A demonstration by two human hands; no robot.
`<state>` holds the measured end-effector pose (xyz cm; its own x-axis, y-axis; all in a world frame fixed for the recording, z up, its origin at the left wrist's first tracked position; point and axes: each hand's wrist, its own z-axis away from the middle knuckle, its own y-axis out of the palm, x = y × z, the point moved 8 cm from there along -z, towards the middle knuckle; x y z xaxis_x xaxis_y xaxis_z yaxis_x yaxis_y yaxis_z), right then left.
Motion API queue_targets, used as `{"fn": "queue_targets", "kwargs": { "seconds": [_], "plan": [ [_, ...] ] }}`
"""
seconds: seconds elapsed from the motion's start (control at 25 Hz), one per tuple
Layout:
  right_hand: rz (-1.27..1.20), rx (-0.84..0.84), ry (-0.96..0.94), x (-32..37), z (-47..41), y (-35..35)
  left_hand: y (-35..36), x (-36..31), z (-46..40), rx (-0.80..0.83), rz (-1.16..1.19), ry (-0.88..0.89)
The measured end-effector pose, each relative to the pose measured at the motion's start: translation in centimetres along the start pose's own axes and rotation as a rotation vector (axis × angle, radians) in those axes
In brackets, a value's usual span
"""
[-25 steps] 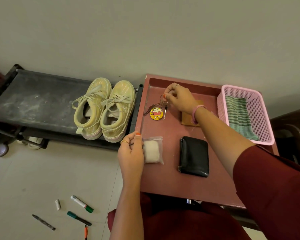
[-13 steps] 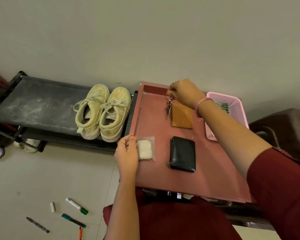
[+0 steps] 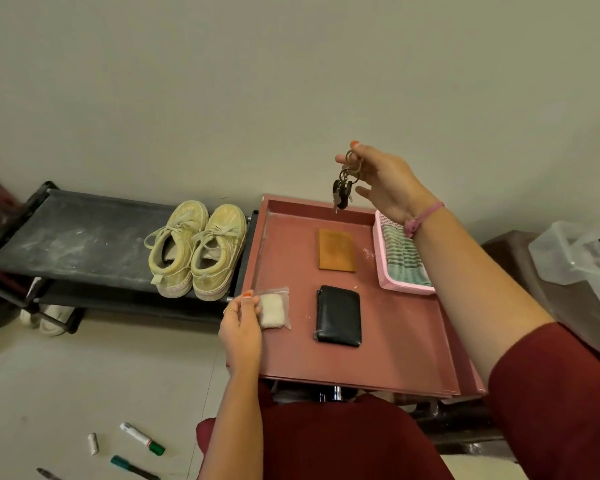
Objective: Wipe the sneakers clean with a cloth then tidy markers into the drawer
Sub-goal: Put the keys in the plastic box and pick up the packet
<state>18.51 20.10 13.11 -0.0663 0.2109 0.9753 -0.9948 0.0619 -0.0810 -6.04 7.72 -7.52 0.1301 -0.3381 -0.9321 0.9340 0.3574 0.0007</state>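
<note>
Dark red sleeve [image 3: 561, 393], pink wristband [image 3: 421, 218], gold ring [image 3: 230, 310], orange-painted nails on the fingers [image 3: 247, 294].

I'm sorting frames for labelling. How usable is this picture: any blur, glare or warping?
Head view: even, soft light, no glare; the keys in the right hand are slightly blurred; wide-angle warping bends the red tray edges; the sneakers look sharp.

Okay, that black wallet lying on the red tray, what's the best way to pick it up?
The black wallet lies flat on the red tray. I'd come from above and pinch across its long left and right edges, near the middle; nothing crowds either side.
</note>
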Motion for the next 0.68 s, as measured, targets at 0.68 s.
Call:
{"fn": "queue_targets", "kwargs": {
  "seconds": [0.68],
  "plan": [
    [-0.157, -0.025, -0.470, 11.1, 17.0, -5.2, -1.6, -8.0, 8.9, 0.129, -0.037, 0.212]
  ]
}}
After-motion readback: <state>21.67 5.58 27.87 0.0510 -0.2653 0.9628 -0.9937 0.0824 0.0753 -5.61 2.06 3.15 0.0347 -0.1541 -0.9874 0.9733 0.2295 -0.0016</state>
